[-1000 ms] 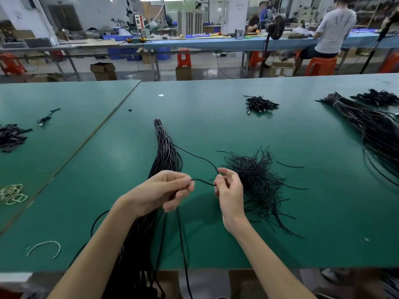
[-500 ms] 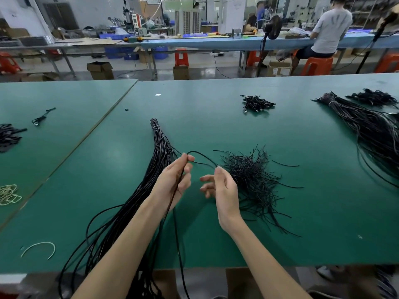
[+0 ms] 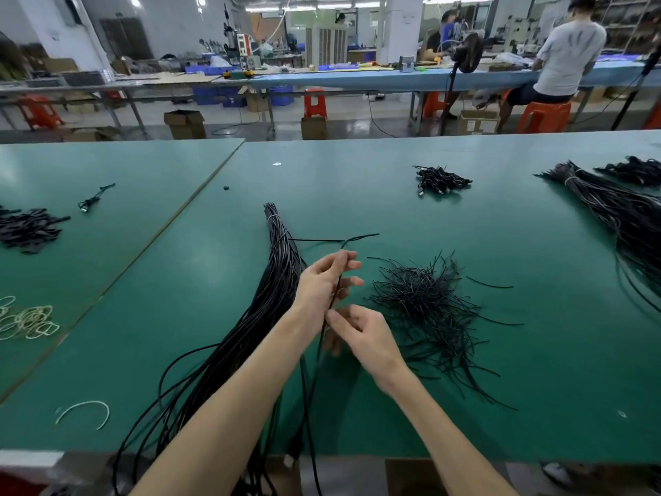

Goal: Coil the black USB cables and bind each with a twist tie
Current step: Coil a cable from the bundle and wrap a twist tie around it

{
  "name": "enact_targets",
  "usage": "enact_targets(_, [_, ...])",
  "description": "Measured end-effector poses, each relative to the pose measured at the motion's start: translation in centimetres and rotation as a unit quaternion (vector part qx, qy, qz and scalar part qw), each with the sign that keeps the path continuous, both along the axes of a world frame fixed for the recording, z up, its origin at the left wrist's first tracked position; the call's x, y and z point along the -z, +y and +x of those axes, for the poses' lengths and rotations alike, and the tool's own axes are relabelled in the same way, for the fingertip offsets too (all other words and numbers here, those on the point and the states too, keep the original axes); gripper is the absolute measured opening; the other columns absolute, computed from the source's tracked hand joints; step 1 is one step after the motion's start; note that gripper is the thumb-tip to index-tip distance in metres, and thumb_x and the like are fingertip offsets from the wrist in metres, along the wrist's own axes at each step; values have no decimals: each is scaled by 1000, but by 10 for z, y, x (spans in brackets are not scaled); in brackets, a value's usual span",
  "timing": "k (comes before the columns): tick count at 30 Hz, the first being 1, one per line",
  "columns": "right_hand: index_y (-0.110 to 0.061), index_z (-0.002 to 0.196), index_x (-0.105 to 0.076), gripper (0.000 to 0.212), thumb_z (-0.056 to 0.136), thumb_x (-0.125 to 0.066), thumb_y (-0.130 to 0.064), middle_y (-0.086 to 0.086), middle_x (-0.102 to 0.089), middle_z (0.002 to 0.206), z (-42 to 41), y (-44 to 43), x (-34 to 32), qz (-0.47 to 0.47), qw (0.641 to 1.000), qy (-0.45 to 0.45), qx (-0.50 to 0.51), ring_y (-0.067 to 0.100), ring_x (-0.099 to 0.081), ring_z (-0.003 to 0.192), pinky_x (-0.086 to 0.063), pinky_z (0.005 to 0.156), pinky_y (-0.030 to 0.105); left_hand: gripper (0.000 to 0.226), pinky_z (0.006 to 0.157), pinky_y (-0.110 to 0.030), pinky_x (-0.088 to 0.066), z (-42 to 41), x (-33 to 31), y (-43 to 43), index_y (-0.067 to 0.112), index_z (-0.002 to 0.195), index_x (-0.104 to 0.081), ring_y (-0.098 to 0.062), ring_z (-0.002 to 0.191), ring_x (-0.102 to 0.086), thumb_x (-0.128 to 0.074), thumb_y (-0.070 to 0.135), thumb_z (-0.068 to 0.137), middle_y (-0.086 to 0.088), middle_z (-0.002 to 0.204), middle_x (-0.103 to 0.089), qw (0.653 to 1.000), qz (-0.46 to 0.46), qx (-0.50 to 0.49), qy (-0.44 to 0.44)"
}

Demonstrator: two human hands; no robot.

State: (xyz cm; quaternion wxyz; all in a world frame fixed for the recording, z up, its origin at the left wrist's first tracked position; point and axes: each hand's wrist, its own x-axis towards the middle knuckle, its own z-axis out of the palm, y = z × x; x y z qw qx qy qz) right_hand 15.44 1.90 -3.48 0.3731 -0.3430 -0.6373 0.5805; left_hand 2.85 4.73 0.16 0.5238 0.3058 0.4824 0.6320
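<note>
Right grip (image 3: 365,338) has dropped from beside the left to a place nearer the body, where it pinches one black USB cable (image 3: 333,297) between thumb and forefinger. Below the pinch the cable hangs over the near edge of the desk (image 3: 536,370). Just beyond, the left grip (image 3: 327,281) holds the same cable between thumb and fingertips, and the short free end points away past the fingers. The span between the two grips runs straight and looks taut. To the left lies the source bundle (image 3: 279,281), bound near its far end. Close by on the right sits the loose pile of twist ties (image 3: 425,306). Farther off lies a small heap of what appear to be finished coils (image 3: 441,180). Judged step: forming the first loop. For a neat coil, the left grip should serve as fixed anchor while the right feeds equal lengths. Letting the cable roll between the fingers would keep twist from building up, and the tail should stay clear of the bundle.
</note>
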Motion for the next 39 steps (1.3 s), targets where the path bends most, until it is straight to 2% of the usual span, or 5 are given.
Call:
enact_targets(6, [3, 81, -67, 26, 99, -64, -16, 10, -76, 70, -5, 2, 4, 39, 997, -68, 0, 24, -65, 54, -53, 62, 33, 29, 67, -28, -53, -10, 14, -7, 12, 107, -77, -20, 78, -73, -74, 34, 89, -5, 109, -76, 998, 8, 32, -61])
enact_targets(12, [2, 96, -65, 20, 106, -57, -13, 12, -71, 73, 3, 4, 4, -64, 982, 119, 132, 17, -62, 52, -39, 40, 24, 48, 90, -32, -58, -29, 28, -28, 9, 130, -68, -29, 120, -68, -61, 46, 100, -12, 136, -67, 986, 36, 162, -6])
enact_targets(16, [4, 105, -58, 20, 110, -48, -13, 21, -73, 84, 3, 7, 5, -89, 969, 171, 155, 27, -68, 59, -51, 48, 29, 39, 102, -33, -52, -34, 32, -39, 6, 136, -64, -32, 135, -56, -62, 30, 104, -16, 144, -61, 969, 69, 239, 2])
enact_targets(27, [-7, 113, -54, 7, 107, -51, -5, 1, -66, 76, 4, 12, 9, -97, 945, 204, 235, 13, -59, 58, -45, 52, 24, 40, 39, -28, -27, -48, 24, -51, 0, 110, -67, -11, 44, -37, -62, 40, 104, -15, 83, -52, 932, -15, 339, 125])
enact_targets(39, [-5, 118, -52, 14, 105, -57, -9, 3, -65, 74, 3, 13, 10, -73, 957, 189, 208, 14, -57, 53, -42, 46, 23, 27, 40, -17, -40, -44, 20, -61, -3, 106, -63, -9, 44, -58, -45, 16, 111, -9, 80, -62, 866, 27, 498, 37])
